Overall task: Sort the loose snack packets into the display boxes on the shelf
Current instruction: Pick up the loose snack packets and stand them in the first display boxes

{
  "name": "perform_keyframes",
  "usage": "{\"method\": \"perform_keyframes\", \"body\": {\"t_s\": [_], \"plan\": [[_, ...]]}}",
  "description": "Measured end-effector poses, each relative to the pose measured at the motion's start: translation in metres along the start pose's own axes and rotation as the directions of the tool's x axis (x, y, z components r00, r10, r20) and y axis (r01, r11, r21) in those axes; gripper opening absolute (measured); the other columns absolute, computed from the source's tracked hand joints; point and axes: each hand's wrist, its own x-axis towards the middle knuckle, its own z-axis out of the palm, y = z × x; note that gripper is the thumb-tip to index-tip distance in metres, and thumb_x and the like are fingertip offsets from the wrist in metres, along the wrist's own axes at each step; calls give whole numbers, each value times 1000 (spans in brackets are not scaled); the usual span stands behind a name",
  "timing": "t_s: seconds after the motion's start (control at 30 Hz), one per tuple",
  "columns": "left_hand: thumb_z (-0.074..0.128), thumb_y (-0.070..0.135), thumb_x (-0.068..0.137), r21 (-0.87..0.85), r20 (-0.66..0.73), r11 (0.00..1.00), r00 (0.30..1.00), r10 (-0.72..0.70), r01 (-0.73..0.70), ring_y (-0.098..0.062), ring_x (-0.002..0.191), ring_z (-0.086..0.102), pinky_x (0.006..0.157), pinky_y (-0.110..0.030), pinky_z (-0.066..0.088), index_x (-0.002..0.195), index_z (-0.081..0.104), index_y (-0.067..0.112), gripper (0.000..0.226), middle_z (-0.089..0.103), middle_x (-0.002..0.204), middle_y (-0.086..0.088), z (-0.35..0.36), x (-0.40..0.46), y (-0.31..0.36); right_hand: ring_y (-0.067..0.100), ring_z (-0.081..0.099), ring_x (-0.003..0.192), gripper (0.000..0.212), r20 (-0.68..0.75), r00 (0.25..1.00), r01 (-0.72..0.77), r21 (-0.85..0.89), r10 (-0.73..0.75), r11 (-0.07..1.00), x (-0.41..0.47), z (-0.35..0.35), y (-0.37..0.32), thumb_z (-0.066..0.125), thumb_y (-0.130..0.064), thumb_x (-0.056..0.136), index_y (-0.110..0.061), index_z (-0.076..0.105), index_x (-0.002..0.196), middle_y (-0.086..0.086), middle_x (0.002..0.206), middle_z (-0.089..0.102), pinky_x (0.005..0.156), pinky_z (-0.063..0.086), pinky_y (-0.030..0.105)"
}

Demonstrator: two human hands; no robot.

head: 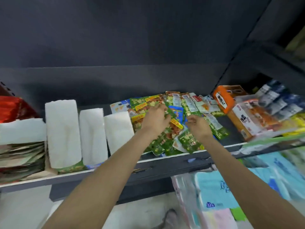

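Note:
A heap of loose snack packets (pixel 166 139), mostly green with some blue and white ones, lies in the middle of the dark shelf (pixel 165 160). My left hand (pixel 156 119) rests on top of the heap, fingers curled around a green packet (pixel 170 111). My right hand (pixel 197 125) hovers just right of it over the heap with fingers curled; whether it holds a packet is unclear. White display boxes (pixel 63 133) stand in a row at the left. An orange display box (pixel 224 99) leans at the right, next to another orange and white box (pixel 249 121).
A red packet stack (pixel 13 109) and a box of flat packets (pixel 21 156) fill the far left. Dark blue packets (pixel 279 100) and yellow ones (pixel 295 120) sit at the far right. Plastic-wrapped tissue packs (pixel 219 189) lie below the shelf. The shelf's back wall is dark.

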Motion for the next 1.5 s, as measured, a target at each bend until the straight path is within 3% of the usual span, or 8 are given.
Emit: {"method": "perform_keyframes", "body": {"t_s": [0.17,0.37,0.43,0.63,0.77,0.87,1.17,1.5], "plan": [[56,52,87,243,207,968,972,-116,64,-27,145,8,117,-39,11,149,17,18,81,15,157,-6,74,66,25,30,57,110,37,54,996,-60,-172,70,983,77,-47,57,53,-13,93,-11,48,130,13,126,57,84,45,34],[48,81,69,500,224,860,945,-240,101,-26,146,-3,116,-52,10,150,-7,34,108,-8,159,3,107,87,12,25,54,115,42,70,994,-93,202,81,975,146,-52,77,55,-10,90,-10,49,131,8,124,58,99,42,34],[48,82,68,523,217,846,945,-243,97,-27,146,-1,116,-51,12,150,-7,35,109,-7,159,4,106,90,11,20,58,84,26,76,983,-183,487,167,854,159,-50,71,53,-3,89,-7,58,114,6,90,61,76,46,25],[52,81,67,561,214,821,940,-266,105,-30,145,4,113,-53,17,150,-4,36,109,0,159,4,104,92,17,23,68,74,16,188,916,-365,755,354,544,177,-50,53,56,-5,91,2,60,105,27,97,61,73,57,25],[51,84,64,601,185,794,951,-247,89,-29,139,19,107,-54,27,149,1,38,109,11,156,5,101,95,14,30,63,86,14,-167,983,8,433,71,901,175,-51,51,49,-16,95,-22,55,83,9,91,59,79,54,47],[52,84,63,606,214,791,940,-264,84,-27,138,20,104,-54,29,149,5,38,108,15,155,5,96,97,16,21,58,83,12,-304,905,358,169,-297,918,142,-72,38,40,-19,100,-9,48,103,5,91,57,69,52,36],[78,38,73,-451,-14,869,972,-233,202,-13,141,23,114,-31,22,150,15,21,101,25,154,4,52,81,36,25,60,62,18,-237,668,691,-155,-706,706,87,-89,-8,37,-23,101,-12,50,108,8,78,64,47,45,39],[64,11,89,-645,-319,762,927,-199,-58,-10,94,68,78,-27,57,107,65,12,18,70,103,2,-62,3,-8,5,68,86,23,-1,825,506,448,-565,737,11,-23,-90,56,-17,93,-27,49,112,-5,93,71,75,57,31]]}}
